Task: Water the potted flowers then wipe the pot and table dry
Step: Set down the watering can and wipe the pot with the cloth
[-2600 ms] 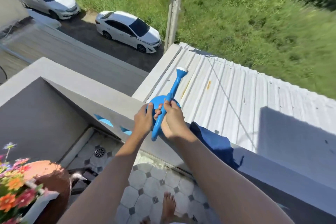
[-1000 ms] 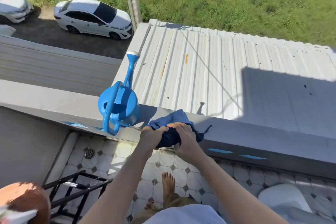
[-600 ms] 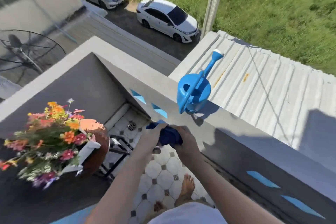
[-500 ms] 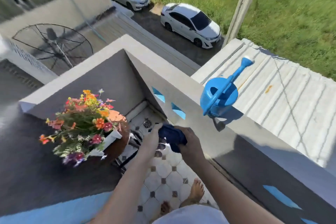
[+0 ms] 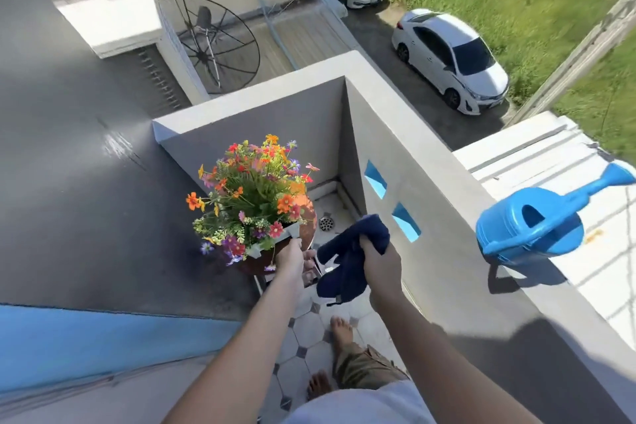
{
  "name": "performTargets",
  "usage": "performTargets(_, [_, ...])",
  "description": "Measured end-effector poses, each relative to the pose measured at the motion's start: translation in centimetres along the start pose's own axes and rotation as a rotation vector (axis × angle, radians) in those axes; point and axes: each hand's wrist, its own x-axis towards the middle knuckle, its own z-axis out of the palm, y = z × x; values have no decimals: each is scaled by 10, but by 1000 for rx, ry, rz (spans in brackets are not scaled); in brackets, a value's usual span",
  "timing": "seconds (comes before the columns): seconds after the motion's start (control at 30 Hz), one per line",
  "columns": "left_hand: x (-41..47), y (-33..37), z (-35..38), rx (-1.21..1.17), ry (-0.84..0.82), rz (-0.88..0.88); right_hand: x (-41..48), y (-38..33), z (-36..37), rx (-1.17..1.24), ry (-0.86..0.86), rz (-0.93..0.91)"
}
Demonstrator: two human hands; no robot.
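Note:
The potted flowers (image 5: 253, 194), orange, red and purple, stand in a white pot (image 5: 257, 250) on a small round brown table (image 5: 308, 217) in the balcony corner. My left hand (image 5: 292, 260) is at the pot's near corner, fingers closed on its rim. To the right of the table, my right hand (image 5: 378, 263) grips a bunched dark blue cloth (image 5: 344, 265) that hangs in the air and touches neither pot nor table. The blue watering can (image 5: 526, 231) stands alone on the balcony wall's ledge at the right, its spout pointing outward.
The grey balcony wall (image 5: 430, 203) with small blue openings runs along the right. A dark wall (image 5: 86, 200) closes the left side. Below are the tiled floor (image 5: 309, 330) with a drain (image 5: 325, 223) and my bare feet (image 5: 340, 329). Beyond the wall the ground lies far below.
I set the watering can on the ledge and picked up the cloth with both hands. I turned left to the flowers; my left hand left the cloth and went to the pot.

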Motion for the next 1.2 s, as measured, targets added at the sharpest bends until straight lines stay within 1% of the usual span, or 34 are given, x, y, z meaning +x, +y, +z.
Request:
performTargets(0.1, [19, 11, 11, -106, 41, -17, 25, 0, 3, -48, 1, 15])
performTargets(0.27, [41, 30, 17, -154, 119, -59, 65, -10, 20, 50, -22, 214])
performTargets(0.4, [60, 38, 27, -196, 175, -86, 85, -18, 36, 65, -99, 241])
performTargets(0.53, [65, 35, 30, -244, 258, -108, 95, -21, 45, 0, -202, 236])
performTargets(0.57, [65, 38, 27, -225, 280, -89, 96, -25, 48, -19, -227, 235])
performTargets(0.7, [66, 60, 5, -223, 402, 118, 102, -37, 68, -60, -258, 210])
performTargets(0.73, [64, 66, -2, -236, 400, 139, 102, -40, 73, -64, -279, 195])
performTargets(0.87, [57, 91, -28, -218, 276, 140, 96, -61, 98, -28, -389, 114])
performTargets(0.97, [38, 115, -40, -209, 177, 187, 97, -78, 116, -79, -401, 34])
performTargets(1.03, [25, 129, -50, -194, 100, 230, 98, -87, 129, -66, -415, -26])
performTargets(1.17, [-4, 155, -63, -85, -46, 309, 83, -131, 152, -140, -415, -321])
performTargets(1.2, [-12, 160, -62, -61, -68, 324, 83, -140, 157, -157, -397, -357])
